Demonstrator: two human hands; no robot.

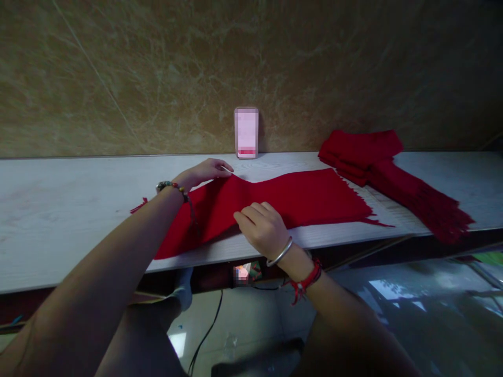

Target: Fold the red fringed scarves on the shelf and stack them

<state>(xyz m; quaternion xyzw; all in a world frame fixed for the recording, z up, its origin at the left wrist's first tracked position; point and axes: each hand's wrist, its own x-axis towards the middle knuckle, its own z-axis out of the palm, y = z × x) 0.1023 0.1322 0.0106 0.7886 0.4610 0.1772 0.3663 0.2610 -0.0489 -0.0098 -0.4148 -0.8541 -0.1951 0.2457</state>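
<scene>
A red scarf (pixel 310 196) lies lengthwise along the white tabletop, its ragged, fringed end toward the right. My left hand (pixel 210 170) pinches the far edge of the scarf, where the cloth rises in a slight fold. Closer to me, my right hand (pixel 263 225) has its fingers curled round the near edge, lifting it a little. Part of the scarf's left end is hidden behind my left forearm, with some tassels peeking out beyond it. To the right, a second red scarf (pixel 353 152) sits in folded layers, its fringed end draped toward the front edge.
A phone (pixel 246 133) with a blurred screen leans upright against the brown marbled wall (pixel 251 63). Below the tabletop's front edge (pixel 220 256) are a small lit screen (pixel 241 273), a black cable (pixel 206 335) and the shiny floor.
</scene>
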